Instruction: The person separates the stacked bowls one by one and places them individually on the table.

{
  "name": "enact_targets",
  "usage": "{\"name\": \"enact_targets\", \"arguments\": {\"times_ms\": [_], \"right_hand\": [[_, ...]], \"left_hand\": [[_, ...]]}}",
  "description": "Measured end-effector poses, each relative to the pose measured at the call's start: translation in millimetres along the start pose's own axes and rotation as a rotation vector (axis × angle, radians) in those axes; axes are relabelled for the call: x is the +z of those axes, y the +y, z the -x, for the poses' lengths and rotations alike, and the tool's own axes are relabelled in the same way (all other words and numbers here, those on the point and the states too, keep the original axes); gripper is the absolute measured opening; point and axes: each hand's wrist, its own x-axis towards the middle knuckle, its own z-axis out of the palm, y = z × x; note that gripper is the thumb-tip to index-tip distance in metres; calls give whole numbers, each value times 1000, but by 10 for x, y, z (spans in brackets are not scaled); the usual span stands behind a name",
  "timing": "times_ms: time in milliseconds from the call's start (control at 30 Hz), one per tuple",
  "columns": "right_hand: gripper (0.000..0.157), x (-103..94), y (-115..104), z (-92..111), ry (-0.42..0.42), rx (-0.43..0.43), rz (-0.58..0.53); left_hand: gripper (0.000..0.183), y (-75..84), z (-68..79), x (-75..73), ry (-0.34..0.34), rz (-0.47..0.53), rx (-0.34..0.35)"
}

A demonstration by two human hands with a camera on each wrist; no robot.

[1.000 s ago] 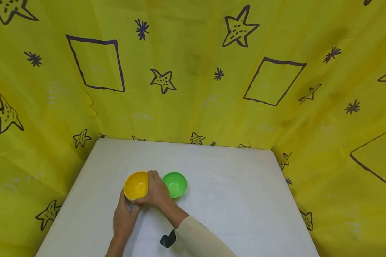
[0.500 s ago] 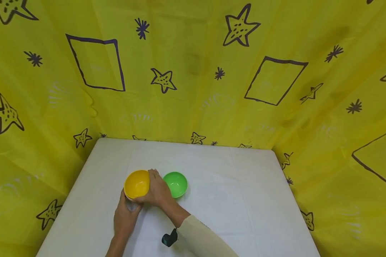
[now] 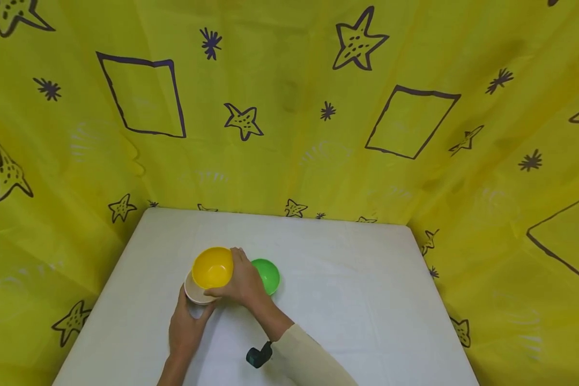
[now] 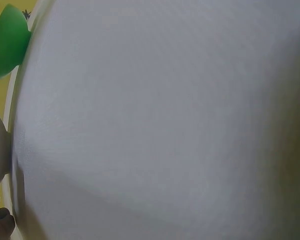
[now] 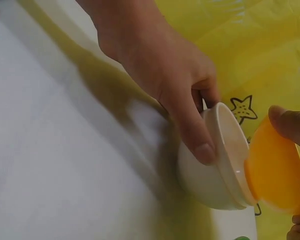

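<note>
Tilted over the white bowl (image 3: 193, 292) is a yellow bowl (image 3: 212, 266), pinched at its right side by my right hand (image 3: 245, 284). My left hand (image 3: 185, 329) holds the white bowl from the near side, thumb and fingers around its wall. In the right wrist view, the yellow bowl's (image 5: 276, 167) foot is right at the rim of the white bowl (image 5: 202, 177), and the left thumb presses the outer wall. Just right of my right hand stands a green bowl (image 3: 271, 276), partly hidden by that hand.
The bowls are on a white-covered table (image 3: 347, 300). A yellow curtain (image 3: 280, 161) with drawn stars and frames encloses its back and sides. A dark wrist camera (image 3: 259, 356) hangs beside the right sleeve (image 3: 309, 356).
The yellow bowl, held by my right hand, has risen and shifted right and away, uncovering part of the white bowl. My left hand stays nearly in place.
</note>
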Motion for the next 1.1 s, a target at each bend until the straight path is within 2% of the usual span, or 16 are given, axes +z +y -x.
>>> {"name": "enact_targets", "arguments": {"times_ms": [233,533,700,900,1100], "right_hand": [[105,-114,70,60,33,44,-31],[111,-289,207,163,73,114,-103],[108,-419,342,195,143,125,-151],[110,-594,548,262,204,200,-183],[109,-702,763,322,281,240,-209]], "left_hand": [[100,-26,13,11,-1,-2,3],[101,-34,18,29,-5,5,-8],[101,-40,4,49,-4,19,4],[100,-46,1,53,9,29,12],[99,-53,12,33,24,25,10]]}}
